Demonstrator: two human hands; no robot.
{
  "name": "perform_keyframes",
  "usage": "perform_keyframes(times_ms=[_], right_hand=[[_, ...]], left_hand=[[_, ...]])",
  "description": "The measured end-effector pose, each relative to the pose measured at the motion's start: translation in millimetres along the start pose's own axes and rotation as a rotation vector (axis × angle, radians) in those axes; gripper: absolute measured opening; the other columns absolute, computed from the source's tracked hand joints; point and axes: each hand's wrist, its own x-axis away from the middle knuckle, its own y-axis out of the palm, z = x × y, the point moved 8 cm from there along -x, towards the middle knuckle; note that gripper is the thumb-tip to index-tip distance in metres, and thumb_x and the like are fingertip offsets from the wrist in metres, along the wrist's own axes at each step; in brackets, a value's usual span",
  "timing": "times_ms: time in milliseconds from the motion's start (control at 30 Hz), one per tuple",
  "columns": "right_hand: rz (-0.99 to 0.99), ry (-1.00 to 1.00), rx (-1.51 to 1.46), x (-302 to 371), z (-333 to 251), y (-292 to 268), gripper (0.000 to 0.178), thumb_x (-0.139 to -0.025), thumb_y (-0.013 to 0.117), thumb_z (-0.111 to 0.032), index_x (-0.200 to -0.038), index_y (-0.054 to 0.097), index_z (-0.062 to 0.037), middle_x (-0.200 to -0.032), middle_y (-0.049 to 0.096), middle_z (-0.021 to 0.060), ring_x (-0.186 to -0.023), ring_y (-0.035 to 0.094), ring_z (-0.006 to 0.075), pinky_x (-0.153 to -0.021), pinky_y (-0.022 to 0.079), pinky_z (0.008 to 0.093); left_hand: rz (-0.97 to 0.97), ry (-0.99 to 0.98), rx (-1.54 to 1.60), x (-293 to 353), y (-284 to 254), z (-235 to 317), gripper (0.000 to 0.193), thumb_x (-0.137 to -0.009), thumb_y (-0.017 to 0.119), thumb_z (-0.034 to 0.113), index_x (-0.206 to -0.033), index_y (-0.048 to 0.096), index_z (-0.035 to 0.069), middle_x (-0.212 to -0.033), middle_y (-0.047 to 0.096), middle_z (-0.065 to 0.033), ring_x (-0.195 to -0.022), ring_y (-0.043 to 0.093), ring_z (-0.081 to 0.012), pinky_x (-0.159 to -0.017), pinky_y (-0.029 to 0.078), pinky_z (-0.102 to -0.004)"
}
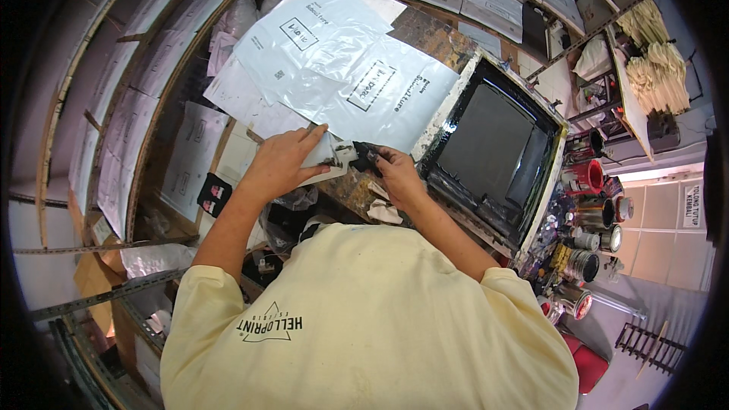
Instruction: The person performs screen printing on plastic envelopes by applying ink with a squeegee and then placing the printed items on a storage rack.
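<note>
1. Centre of the frame: the left hand (282, 165) pinches a pale, flat, black-smudged piece (317, 155) between thumb and fingers.
2. Just right of it, the right hand (400, 173) pinches a crumpled black rag (367, 158) near the piece's edge.
3. Upper centre: printed white plastic bags (334, 53) lie on the desk (434, 33).
4. Right of centre: a framed screen (486, 144) with black ink.

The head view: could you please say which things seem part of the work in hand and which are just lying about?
Likely in use:
pale, black-smeared flat piece, in the left hand
dark crumpled piece, in the right hand
perhaps the framed screen

Apparently just lying about:
red can
crumpled pale scrap
</note>
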Motion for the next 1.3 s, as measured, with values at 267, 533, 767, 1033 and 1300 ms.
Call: perform_keyframes(times_ms=[267, 533, 767, 1033, 1300], right_hand=[[0.041, 0.013, 0.075, -8.4, 6.5, 0.3, 0.024, -0.102, 0.059, -0.005, -0.120, 0.066, 0.0092, -0.107, 0.073, 0.0097, -0.091, 0.067, 0.0122, -0.081, 0.056, 0.0258], [0.126, -0.035, 0.186, -8.2, -11.5, 9.4, 0.019, -0.101, 0.060, -0.003, -0.115, 0.066, 0.0077, -0.105, 0.073, 0.0093, -0.088, 0.069, 0.0123, -0.081, 0.058, 0.0259], [0.036, 0.102, -0.050, -10.8, -15.9, 25.0, 0.018, -0.103, 0.053, 0.001, -0.119, 0.060, 0.0057, -0.110, 0.070, 0.0121, -0.098, 0.070, 0.0188, -0.085, 0.059, 0.0305], [0.294, 0.099, -0.066, 10.7, -26.4, -30.7, 0.020, -0.103, 0.051, 0.001, -0.121, 0.058, 0.0037, -0.119, 0.067, 0.0138, -0.103, 0.069, 0.0207, -0.087, 0.060, 0.0344], [0.414, -0.095, 0.135, -14.6, -89.8, -116.7, 0.014, -0.102, 0.057, -0.003, -0.114, 0.062, 0.0005, -0.111, 0.068, 0.0087, -0.100, 0.068, 0.0179, -0.088, 0.058, 0.0337]], left_hand=[[0.017, 0.007, 0.042, -1.4, 12.3, -17.6, 0.075, -0.088, 0.073, 0.044, -0.150, 0.047, 0.010, -0.103, 0.063, -0.0121, -0.096, 0.064, -0.0315, -0.083, 0.052, -0.0433], [0.161, 0.009, 0.252, 5.0, 44.9, -47.5, 0.075, -0.084, 0.078, 0.035, -0.147, 0.047, 0.008, -0.114, 0.061, -0.0148, -0.103, 0.063, -0.0348, -0.088, 0.051, -0.0450], [0.316, -0.089, 0.596, 26.3, 111.1, -93.7, 0.076, -0.075, 0.085, 0.012, -0.139, 0.045, 0.007, -0.132, 0.059, -0.0186, -0.125, 0.056, -0.0419, -0.104, 0.047, -0.0476], [0.557, -0.348, 0.948, 54.8, 169.9, -116.1, 0.072, -0.084, 0.086, 0.020, -0.138, 0.040, 0.006, -0.139, 0.052, -0.0236, -0.122, 0.060, -0.0359, -0.098, 0.053, -0.0439], [0.735, -0.705, 0.565, 104.8, 176.5, -102.2, 0.067, -0.086, 0.083, 0.036, -0.129, 0.046, 0.000, -0.126, 0.054, -0.0191, -0.108, 0.057, -0.0276, -0.090, 0.047, -0.0410]])
